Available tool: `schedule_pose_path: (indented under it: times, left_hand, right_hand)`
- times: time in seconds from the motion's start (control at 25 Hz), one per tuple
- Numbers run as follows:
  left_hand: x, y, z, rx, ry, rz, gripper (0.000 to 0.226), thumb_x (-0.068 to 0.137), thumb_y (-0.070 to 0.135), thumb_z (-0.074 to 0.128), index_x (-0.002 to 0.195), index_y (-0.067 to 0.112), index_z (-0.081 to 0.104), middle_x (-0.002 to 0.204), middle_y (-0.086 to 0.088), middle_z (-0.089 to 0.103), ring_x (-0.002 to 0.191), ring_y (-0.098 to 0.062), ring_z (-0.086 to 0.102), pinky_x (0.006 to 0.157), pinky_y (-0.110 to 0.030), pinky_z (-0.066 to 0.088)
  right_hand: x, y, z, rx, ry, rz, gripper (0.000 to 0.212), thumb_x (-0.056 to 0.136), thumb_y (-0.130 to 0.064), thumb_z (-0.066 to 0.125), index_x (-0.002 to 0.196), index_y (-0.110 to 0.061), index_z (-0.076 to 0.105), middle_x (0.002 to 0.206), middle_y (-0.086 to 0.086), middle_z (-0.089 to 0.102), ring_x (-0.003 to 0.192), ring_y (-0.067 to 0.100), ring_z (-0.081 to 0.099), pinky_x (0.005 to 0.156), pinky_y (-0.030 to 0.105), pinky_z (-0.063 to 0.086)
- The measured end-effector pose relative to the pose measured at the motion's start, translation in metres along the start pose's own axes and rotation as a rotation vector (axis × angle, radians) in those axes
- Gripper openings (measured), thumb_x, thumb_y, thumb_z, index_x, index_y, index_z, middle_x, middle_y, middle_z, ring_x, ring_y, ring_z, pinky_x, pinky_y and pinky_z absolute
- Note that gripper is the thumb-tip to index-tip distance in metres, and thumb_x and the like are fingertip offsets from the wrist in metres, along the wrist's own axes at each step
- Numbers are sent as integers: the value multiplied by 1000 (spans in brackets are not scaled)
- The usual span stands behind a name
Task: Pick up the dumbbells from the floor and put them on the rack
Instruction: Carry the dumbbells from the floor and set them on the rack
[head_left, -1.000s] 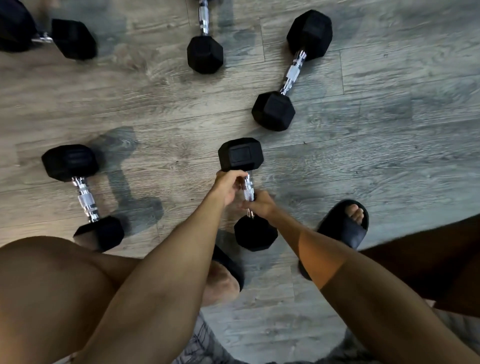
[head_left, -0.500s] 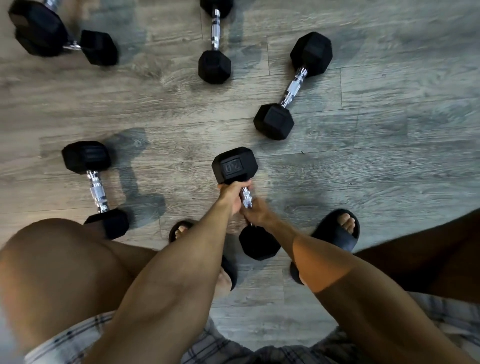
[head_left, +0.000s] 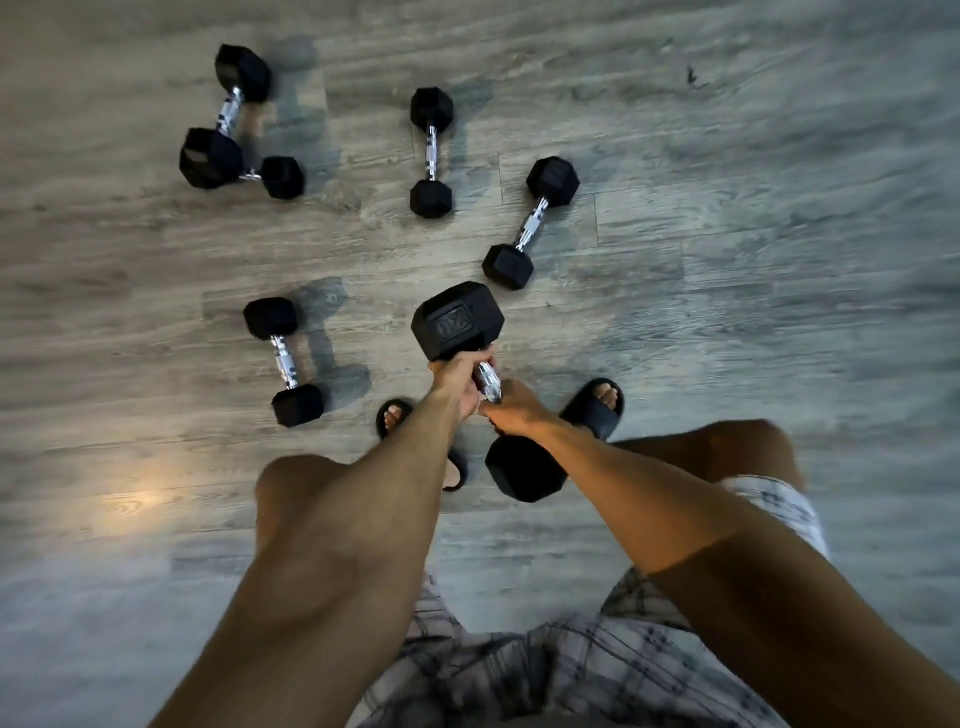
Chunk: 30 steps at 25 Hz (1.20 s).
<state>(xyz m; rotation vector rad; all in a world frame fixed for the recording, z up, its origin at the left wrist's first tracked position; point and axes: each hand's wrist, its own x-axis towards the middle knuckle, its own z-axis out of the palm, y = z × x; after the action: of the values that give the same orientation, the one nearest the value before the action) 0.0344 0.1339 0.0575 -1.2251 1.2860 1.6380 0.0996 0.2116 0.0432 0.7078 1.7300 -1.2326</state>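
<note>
I hold a large black hex dumbbell (head_left: 458, 323) marked 20 by its chrome handle, lifted off the floor and tilted. My left hand (head_left: 457, 382) grips the handle just under the upper head, and my right hand (head_left: 514, 413) grips it lower, above the lower head. Several smaller black dumbbells lie on the wood floor: one at the left (head_left: 283, 361), one beyond my hands at the right (head_left: 531, 223), one at the top middle (head_left: 431, 151), and two touching at the top left (head_left: 228, 111). No rack is in view.
The floor is grey wood planks (head_left: 753, 260). My feet in black slides stand under the held dumbbell, the left foot (head_left: 397, 415) and the right foot (head_left: 597, 408). My bare knees and plaid shorts (head_left: 571, 665) fill the bottom of the view.
The held dumbbell has risen off the floor with both hands on its handle. The view has pulled back, so the floor dumbbells look smaller and more of them show.
</note>
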Motion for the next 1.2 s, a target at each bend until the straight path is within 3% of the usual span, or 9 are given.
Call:
schedule_pose_path:
  times: [0.12,0.24,0.36,0.48,0.6,0.8,0.92,1.04,1.2]
  left_hand:
    - [-99,26,36,63,-9,43,20,89,-9,56,77,6,59,50,2,58,47,-7,55,43,-18,47]
    - [-175,51,78,108,-19,87,16,85,-10,59,81,5,60,48,2,58,41,-7,57,46,-20,47]
    - [-236,69,132,128,-44,123,13,83,-9,62,83,3,60,59,-5,56,42,-9,57,45,-20,47]
    - [-264,86,186,124,-78,135,16,80,-9,64,92,1,60,66,-9,56,43,-12,58,53,-27,50]
    - [-271,100,242,143,-114,112,9,82,-6,62,79,2,62,57,-6,58,43,-13,57,52,-25,48]
    - [-251,126,338,142,-144,63,19,85,-5,56,68,3,55,41,-6,53,35,-15,53,43,-19,47]
    - [-229,142,386,119,-141,13,18,83,-5,57,67,3,56,41,-7,53,42,-20,52,54,-29,48]
    - [-205,172,435,95,-119,-14,14,81,-5,60,70,3,57,44,-8,54,33,-17,53,49,-25,48]
    - [-193,220,488,65,-85,-53,9,78,-6,63,80,3,61,60,-10,57,36,-17,55,49,-26,48]
  right_hand:
    - [-92,-37,-42,31,9,-26,13,81,-9,59,73,-14,51,65,8,56,56,22,55,57,33,46]
    - [-163,-67,-87,51,30,-56,8,83,-8,58,77,-12,53,64,6,58,58,21,58,57,30,48]
    - [-217,-87,-145,42,46,-104,2,84,-9,56,86,-9,55,71,10,61,60,21,60,60,33,51]
    - [-245,-104,-205,-2,99,-142,4,84,-9,58,82,-9,55,72,9,61,54,15,57,55,27,48]
    - [-262,-115,-263,-24,154,-152,5,83,-10,61,81,-9,56,74,12,61,52,15,54,52,26,44]
    - [-252,-132,-361,-103,179,-110,5,80,-14,62,79,-12,57,65,3,57,53,14,54,46,22,40]
    - [-240,-147,-413,-104,157,-78,10,81,-10,61,73,-15,56,64,2,57,53,13,54,45,19,40]
    - [-216,-171,-467,-123,156,-18,7,81,-15,60,75,-11,58,63,5,59,53,17,56,47,22,42]
    - [-191,-216,-526,-128,155,12,10,75,-18,64,76,-11,57,63,8,58,57,22,59,55,29,47]
